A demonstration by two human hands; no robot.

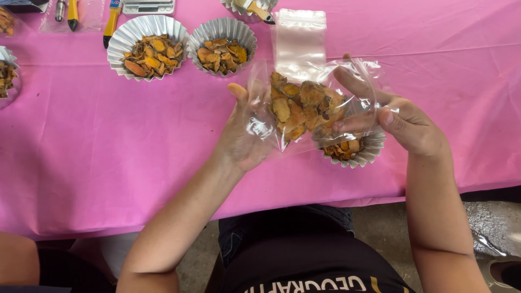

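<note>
Head view, both hands gripping clear bag (304, 103) of orange dried slices, long axis left-right, mouth rightward.

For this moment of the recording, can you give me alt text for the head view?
Two bare hands, left hand and right hand, hold a clear plastic bag of orange-brown dried slices above a pink table. A foil cup sits under the bag; two filled foil cups stand farther back.

Clear bag (304, 103), orange-brown dried slices (304, 108) inside; pink tablecloth (108, 141); silver fluted cups (146, 27); yellow-handled tool (112, 19).
</note>
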